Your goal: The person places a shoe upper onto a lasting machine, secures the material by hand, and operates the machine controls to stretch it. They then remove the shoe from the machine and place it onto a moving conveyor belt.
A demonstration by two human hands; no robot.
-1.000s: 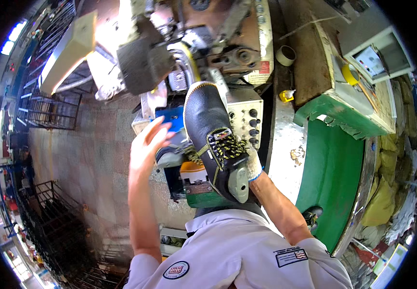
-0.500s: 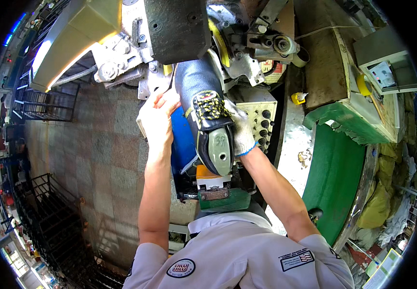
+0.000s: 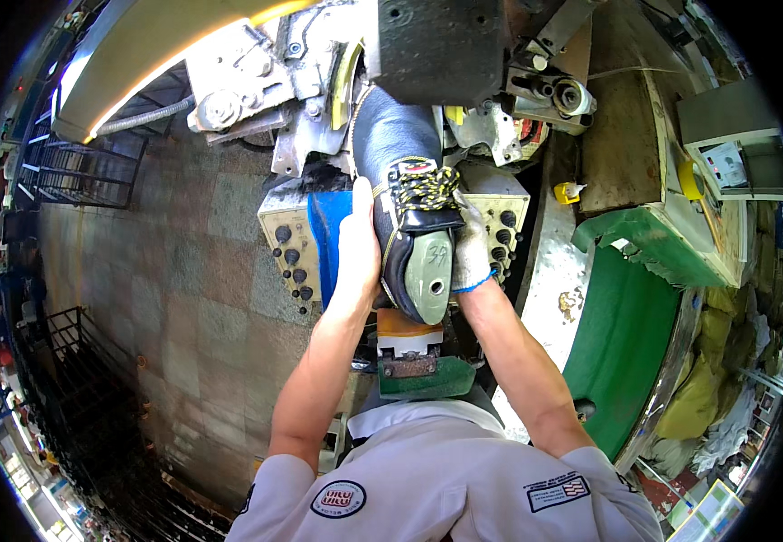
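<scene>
A black leather shoe upper (image 3: 398,135) with yellow-flecked black laces (image 3: 426,191) is stretched over a grey-green shoe last (image 3: 429,262). Its toe points away from me, in among the metal clamps of a machine, under a dark block (image 3: 438,45). My bare left hand (image 3: 361,242) lies along the shoe's left side, thumb up, its fingers mostly hidden beneath. On the right side, my right hand (image 3: 473,242) in a white knit glove with a blue cuff edge grips the shoe around the lace and heel area. Both hands hold it between them.
Pale control boxes with black knobs (image 3: 502,237) flank the shoe. Below its heel sits a bracket with an orange pad (image 3: 407,323) and a green guard (image 3: 427,379). A green-lined trough (image 3: 622,343) runs at the right; black racks (image 3: 93,425) stand on the left.
My left hand has left the toe area and come back along the shoe's left side, now flat against it. The right hand keeps its hold. The view has shifted slightly.
</scene>
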